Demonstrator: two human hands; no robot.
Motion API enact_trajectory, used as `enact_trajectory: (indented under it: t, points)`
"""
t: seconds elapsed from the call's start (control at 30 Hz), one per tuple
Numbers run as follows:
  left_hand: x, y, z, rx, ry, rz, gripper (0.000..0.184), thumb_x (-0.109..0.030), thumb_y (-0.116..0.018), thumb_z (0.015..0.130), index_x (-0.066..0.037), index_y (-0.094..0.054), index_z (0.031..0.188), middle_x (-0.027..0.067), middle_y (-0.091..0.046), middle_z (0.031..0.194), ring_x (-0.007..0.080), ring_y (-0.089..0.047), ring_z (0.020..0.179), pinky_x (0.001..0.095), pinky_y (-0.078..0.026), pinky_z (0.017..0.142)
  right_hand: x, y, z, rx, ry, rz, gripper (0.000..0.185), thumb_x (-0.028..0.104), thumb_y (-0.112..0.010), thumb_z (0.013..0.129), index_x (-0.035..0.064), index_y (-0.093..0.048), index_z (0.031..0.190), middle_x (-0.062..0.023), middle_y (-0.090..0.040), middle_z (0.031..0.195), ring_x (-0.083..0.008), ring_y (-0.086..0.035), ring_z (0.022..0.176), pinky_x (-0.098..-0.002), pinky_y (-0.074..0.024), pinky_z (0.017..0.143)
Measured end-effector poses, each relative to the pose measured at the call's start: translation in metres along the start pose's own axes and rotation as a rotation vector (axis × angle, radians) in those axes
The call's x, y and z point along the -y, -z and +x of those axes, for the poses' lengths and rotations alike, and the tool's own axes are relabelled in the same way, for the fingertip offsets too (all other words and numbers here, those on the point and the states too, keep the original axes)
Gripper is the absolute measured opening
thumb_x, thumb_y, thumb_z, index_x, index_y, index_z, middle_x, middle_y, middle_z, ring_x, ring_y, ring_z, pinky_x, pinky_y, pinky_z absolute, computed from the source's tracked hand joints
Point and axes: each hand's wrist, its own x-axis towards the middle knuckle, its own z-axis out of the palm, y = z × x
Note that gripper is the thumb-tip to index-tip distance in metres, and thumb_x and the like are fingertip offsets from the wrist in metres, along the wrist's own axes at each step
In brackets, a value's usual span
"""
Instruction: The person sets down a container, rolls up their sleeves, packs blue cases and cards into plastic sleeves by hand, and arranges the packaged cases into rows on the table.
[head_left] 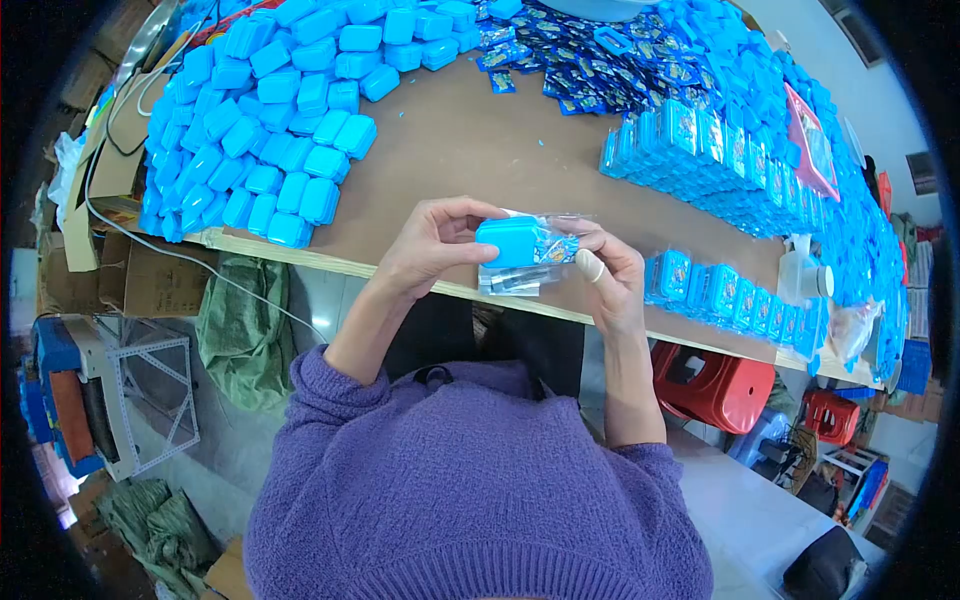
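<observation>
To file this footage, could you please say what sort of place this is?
Probably a small packing workshop: heaped blue cases, rows of packaged cases, and a cardboard box beside the worktable.

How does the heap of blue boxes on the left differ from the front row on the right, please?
The heap of blue boxes is large and jumbled, while the front row is smaller and neatly lined up. Boxes in the heap look plain; those in the front row show printed pictures. Both are bright blue and rest on the tabletop.
</observation>
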Motion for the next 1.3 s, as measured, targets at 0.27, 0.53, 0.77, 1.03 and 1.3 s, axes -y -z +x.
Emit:
enact_trajectory:
  t: [0.27,0.53,0.77,1.03,1.3]
  points:
    - [-0.005,-0.004,-0.002,0.044,-0.038,0.067,0.042,0.002,-0.071,0.070,0.003,-0.056,0.109,0.0089,-0.059,0.103,0.0142,-0.058,0.093,0.0285,-0.047,0.084,0.006,0.003,0.004,-0.081,0.093,-0.097,0.006,0.002,-0.058,0.081,-0.0033,-0.059,0.082,-0.0157,-0.053,0.119,-0.0195,-0.050,0.107,-0.0314,-0.0393,0.091]
    - [-0.002,-0.008,-0.001,0.035,-0.016,0.089,0.047,0.005,-0.070,0.069,0.003,-0.053,0.113,0.0084,-0.057,0.105,0.0147,-0.056,0.096,0.0291,-0.046,0.087,0.006,-0.008,0.004,-0.085,0.052,-0.161,0.006,0.001,-0.059,0.080,-0.0041,-0.060,0.082,-0.0123,-0.053,0.112,-0.0165,-0.052,0.101,-0.0285,-0.0399,0.088]
    - [0.000,-0.011,0.000,0.020,-0.085,0.081,0.046,0.005,-0.070,0.069,0.005,-0.052,0.111,0.0075,-0.055,0.100,0.0149,-0.057,0.091,0.0287,-0.049,0.081,0.007,-0.015,0.006,-0.147,0.031,-0.076,0.007,0.001,-0.058,0.080,-0.0047,-0.061,0.082,-0.0106,-0.054,0.109,-0.0130,-0.052,0.094,-0.0261,-0.0401,0.085]
    - [0.001,-0.011,0.000,0.010,-0.051,-0.016,0.045,0.004,-0.070,0.070,0.003,-0.051,0.111,0.0069,-0.055,0.101,0.0132,-0.057,0.090,0.0280,-0.048,0.081,0.033,-0.030,0.015,-0.317,0.282,-0.220,0.049,0.012,-0.066,0.078,-0.0016,-0.049,0.121,-0.0150,-0.046,0.127,-0.0238,-0.043,0.120,-0.0366,-0.0321,0.100]
    - [0.010,-0.021,0.003,-0.089,-0.085,-0.016,0.045,0.002,-0.071,0.071,0.001,-0.051,0.111,0.0035,-0.055,0.098,0.0112,-0.056,0.092,0.0276,-0.047,0.081,0.001,-0.027,0.018,-0.415,0.227,-0.177,0.055,0.024,-0.066,0.080,-0.0023,-0.046,0.124,-0.0158,-0.049,0.124,-0.0234,-0.044,0.119,-0.0366,-0.0330,0.100]
